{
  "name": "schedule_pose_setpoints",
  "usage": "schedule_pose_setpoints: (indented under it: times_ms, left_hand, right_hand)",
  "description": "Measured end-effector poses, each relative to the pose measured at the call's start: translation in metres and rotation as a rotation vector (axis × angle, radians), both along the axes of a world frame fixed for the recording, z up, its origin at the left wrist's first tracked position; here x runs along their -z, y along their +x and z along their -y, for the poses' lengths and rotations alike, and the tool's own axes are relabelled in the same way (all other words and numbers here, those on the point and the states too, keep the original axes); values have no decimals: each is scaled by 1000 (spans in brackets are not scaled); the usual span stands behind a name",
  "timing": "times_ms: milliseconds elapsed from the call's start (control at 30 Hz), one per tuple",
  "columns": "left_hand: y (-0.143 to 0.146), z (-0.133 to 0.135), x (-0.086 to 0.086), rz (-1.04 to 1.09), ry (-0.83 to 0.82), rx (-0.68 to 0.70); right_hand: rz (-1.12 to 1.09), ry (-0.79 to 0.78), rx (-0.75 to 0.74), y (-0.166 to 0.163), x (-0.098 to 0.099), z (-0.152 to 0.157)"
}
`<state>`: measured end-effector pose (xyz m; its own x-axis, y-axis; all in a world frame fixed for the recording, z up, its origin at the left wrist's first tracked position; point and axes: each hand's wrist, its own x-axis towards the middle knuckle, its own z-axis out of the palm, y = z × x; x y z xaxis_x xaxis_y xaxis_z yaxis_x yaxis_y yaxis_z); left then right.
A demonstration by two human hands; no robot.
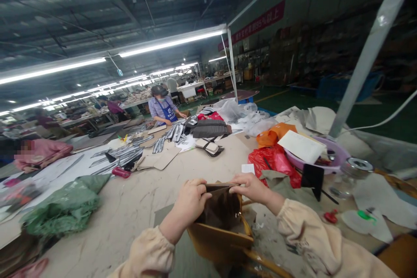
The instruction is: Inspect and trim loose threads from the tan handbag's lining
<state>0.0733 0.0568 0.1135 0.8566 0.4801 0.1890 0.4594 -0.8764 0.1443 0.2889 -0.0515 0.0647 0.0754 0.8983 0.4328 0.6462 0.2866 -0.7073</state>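
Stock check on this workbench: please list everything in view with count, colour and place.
table: one, pale, beneath everything
dark brown piece: one, dark brown, gripped between both hands
wooden stand: one, tan, under that piece
red bag: one, red, right of the hands
orange bag: one, orange, behind the red bag
basin: one, purple, far right, under a white sheet
green bag: one, green, near left
co-worker in blue: one, blue apron, far end
co-worker in pink: one, pink top, far left
left hand: one, bare, grips the piece's left side
right hand: one, bare, pinches its top edge
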Motion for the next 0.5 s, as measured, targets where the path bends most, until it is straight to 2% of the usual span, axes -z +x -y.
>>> schedule_pose_setpoints:
  times_ms: [233,500]
  left_hand:
    - [8,-15,2,-21,-12,-25]
    - [10,-16,5,38,-68,-43]
  right_hand:
    - [65,44,38,-3,5,1]
    - [132,66,106,-11,4,3]
